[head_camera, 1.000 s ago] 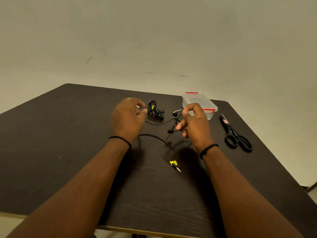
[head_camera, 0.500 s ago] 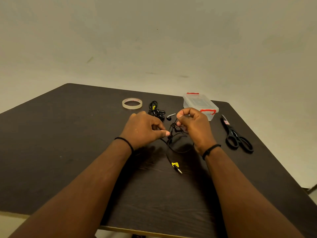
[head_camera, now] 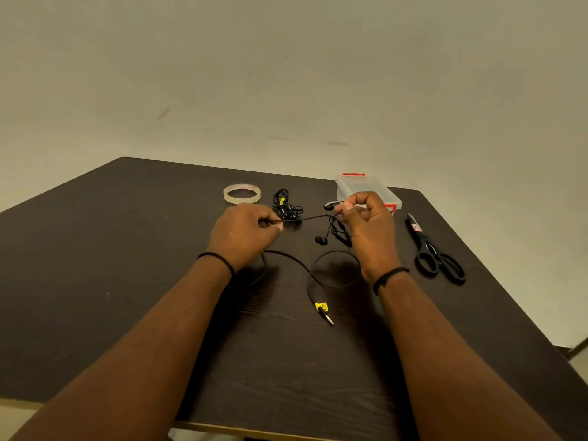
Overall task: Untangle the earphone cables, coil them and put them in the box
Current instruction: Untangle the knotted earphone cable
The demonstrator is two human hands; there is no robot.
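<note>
Both hands pinch one earphone cable (head_camera: 305,219), taut between left hand (head_camera: 245,233) and right hand (head_camera: 369,227) above the bench (head_camera: 127,265). Plug (head_camera: 324,310) on bench; box (head_camera: 359,186) behind right hand.

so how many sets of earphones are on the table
2. One earphone cable is stretched between the left hand and right hand, its plug lying near the table edge. A second tangled bundle sits beside the tape roll. The box's contents are unclear.
</note>
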